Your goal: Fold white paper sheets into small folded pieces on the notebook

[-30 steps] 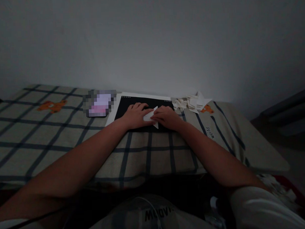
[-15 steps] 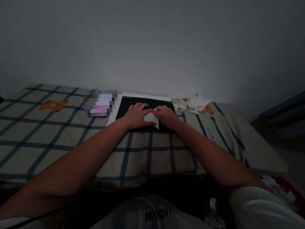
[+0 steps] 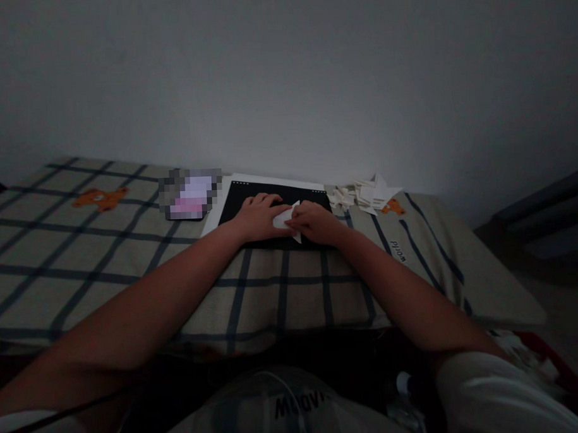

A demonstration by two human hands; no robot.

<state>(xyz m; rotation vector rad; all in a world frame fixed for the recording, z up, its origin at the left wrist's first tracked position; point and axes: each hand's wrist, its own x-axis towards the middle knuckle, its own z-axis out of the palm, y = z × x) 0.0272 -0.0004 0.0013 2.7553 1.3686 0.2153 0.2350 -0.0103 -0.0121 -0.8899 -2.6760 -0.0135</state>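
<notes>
A small piece of white folded paper [image 3: 281, 220] lies on a black sheet [image 3: 238, 196] with punched holes along its far edge. My left hand [image 3: 257, 219] rests flat over the black sheet, fingers spread, its thumb and index finger on either side of the paper. From the other side, my right hand [image 3: 320, 222] has its fingers curled in and pressed on the paper's right edge, hiding part of it. White sheets [image 3: 215, 220] stick out beneath the black one.
A pile of folded white paper pieces [image 3: 364, 196] lies right of the black sheet. On the left is a phone [image 3: 189, 204] with a lit, blurred screen. A checked cloth [image 3: 143, 253] covers the table, which meets a grey wall [image 3: 284, 84].
My right hand has curled its fingers in more and moved slightly toward me along the paper's right edge. My left hand has stayed in place.
</notes>
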